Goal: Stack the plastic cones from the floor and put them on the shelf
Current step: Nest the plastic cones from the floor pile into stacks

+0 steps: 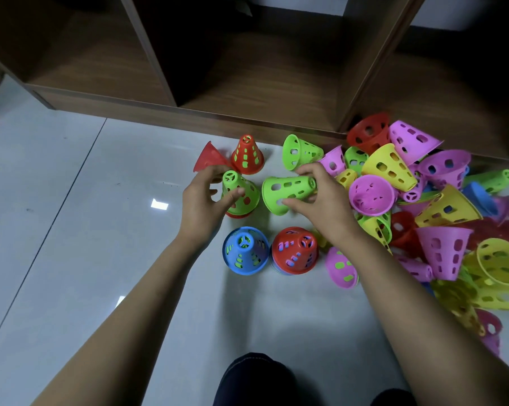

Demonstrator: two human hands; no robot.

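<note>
From the head camera, the left hand (202,200) curls round an upright green cone (239,191): the thumb lies across its front and the fingers reach round behind its tip. That cone sits nested on a red cone (236,215), of which only the bottom rim shows.

Just to its right, the right hand (326,200) grips a second green cone (285,192) held on its side above the floor, with the narrow end inside the fingers and the wide mouth facing the left hand. The two green cones are close but apart.

Behind them on the grey tiled floor (71,206) stand an upright red cone with green showing through its holes (247,155), a plain red cone on its side (207,158) and a tipped green cone (301,152). Nearer the person stand a blue stack (245,251) and a red-topped stack (295,251), side by side, with a pink cone (342,268) lying beside them.

A loose pile of pink, yellow, green, red and blue cones (428,206) fills the floor to the right, against the foot of the wooden shelf (247,83). A dark-trousered knee (256,379) shows at the bottom edge.
</note>
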